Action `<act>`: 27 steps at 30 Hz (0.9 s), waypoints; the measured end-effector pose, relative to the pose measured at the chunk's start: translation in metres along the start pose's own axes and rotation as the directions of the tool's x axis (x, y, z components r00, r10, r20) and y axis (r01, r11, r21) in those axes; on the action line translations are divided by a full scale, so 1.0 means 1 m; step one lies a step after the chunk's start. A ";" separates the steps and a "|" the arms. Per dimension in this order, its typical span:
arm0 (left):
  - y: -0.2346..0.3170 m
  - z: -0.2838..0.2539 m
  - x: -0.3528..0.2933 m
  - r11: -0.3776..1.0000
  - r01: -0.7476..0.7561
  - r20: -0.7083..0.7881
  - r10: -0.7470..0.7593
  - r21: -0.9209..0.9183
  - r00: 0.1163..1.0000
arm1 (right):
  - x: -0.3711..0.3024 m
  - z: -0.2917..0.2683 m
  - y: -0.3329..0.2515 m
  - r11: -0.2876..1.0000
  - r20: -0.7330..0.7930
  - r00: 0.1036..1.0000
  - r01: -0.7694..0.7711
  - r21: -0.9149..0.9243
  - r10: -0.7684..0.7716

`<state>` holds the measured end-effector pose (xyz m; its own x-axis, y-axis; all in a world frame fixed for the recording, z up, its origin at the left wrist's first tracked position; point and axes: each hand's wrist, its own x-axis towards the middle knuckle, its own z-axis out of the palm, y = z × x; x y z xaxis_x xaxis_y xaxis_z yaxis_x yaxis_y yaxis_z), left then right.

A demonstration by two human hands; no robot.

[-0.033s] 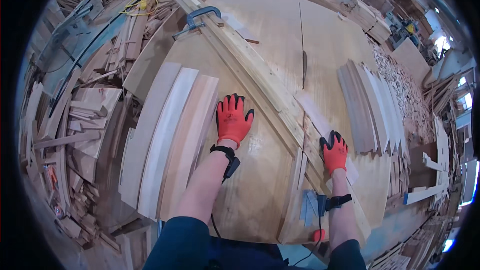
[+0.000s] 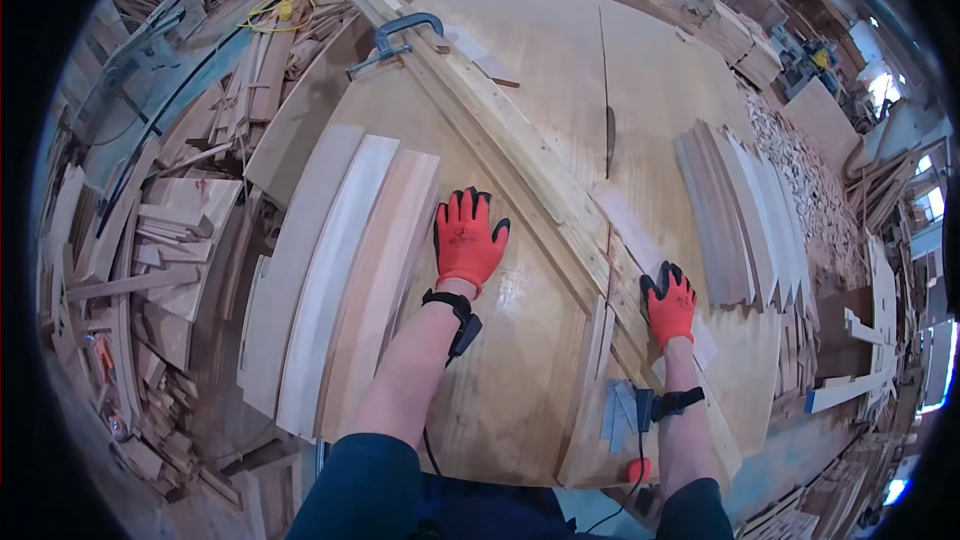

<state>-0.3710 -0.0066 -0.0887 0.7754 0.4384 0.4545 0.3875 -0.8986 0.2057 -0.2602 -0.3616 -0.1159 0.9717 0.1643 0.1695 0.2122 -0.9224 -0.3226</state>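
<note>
Both my hands wear red gloves with black fingertips. My left hand point(image 2: 468, 240) lies flat with its fingers spread on the bare plywood saw table point(image 2: 520, 370), holding nothing, just right of three long pale boards point(image 2: 340, 280). My right hand point(image 2: 670, 302) presses down on a thin pale wood strip point(image 2: 628, 225) that lies along the right side of a long wooden fence rail point(image 2: 500, 130). The rail crosses the table diagonally. A saw blade point(image 2: 609, 130) stands up from a slot in the table, ahead of the strip.
A metal clamp point(image 2: 400, 32) grips the fence's far end. Several cut slats point(image 2: 740, 210) lie fanned on the table's right, with a heap of small offcuts point(image 2: 810, 180) beyond. Wood scraps point(image 2: 160, 270) pile up on the left, and a yellow cord coil point(image 2: 280, 10) lies at the far left.
</note>
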 end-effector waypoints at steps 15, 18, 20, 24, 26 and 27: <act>-0.001 0.031 -0.017 0.999 -0.025 -0.139 0.021 -0.032 0.990 | 0.008 0.034 0.035 0.997 -0.126 0.990 0.071 0.008 -0.069; -0.001 0.038 -0.020 1.000 -0.025 -0.147 0.022 -0.018 0.989 | 0.006 0.036 0.037 0.998 -0.153 0.986 0.069 0.009 -0.067; -0.001 0.039 -0.023 1.000 -0.018 -0.127 0.015 -0.020 0.992 | 0.001 0.036 0.037 0.997 -0.146 0.987 0.076 0.003 -0.074; -0.001 0.033 -0.029 0.999 -0.015 -0.094 0.012 -0.035 0.995 | -0.009 0.031 0.034 0.997 -0.165 0.985 0.064 0.032 -0.058; 0.000 0.028 -0.032 0.999 0.000 -0.053 -0.002 -0.036 0.999 | -0.015 0.027 0.031 0.998 -0.143 0.989 0.053 0.028 -0.049; 0.001 0.026 -0.033 1.000 -0.008 -0.067 0.005 -0.030 0.998 | -0.017 0.024 0.030 0.998 -0.137 0.990 0.050 0.032 -0.045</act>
<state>-0.3835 -0.0218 -0.1260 0.7423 0.4314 0.5128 0.3663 -0.9020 0.2285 -0.2680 -0.3833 -0.1512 0.9379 0.1563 0.3097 0.2635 -0.9016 -0.3431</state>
